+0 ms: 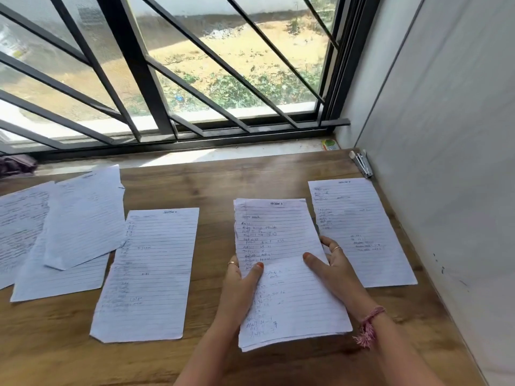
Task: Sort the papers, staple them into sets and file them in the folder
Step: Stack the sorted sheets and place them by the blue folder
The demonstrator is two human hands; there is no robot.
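On the desk point(211, 185) | both hands' fingers point(315, 261) apparently pinch paper stack point(278, 238)

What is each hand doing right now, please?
Left hand: grips the paper stack at its left edge.
Right hand: grips the same stack at its right edge.

Barred window point(167, 65), wooden table point(211, 185), perhaps eraser point(330, 144)

Relative to the brown wooden desk point(211, 188), four groupings of white lined handwritten papers were counted: one held stack point(284, 271) above its middle, one single sheet point(359, 229) at its right, one sheet point(150, 274) left of centre, and one loose overlapping pile point(55, 235) at its left. One silver metal stapler point(362, 163) was counted at its far right corner.
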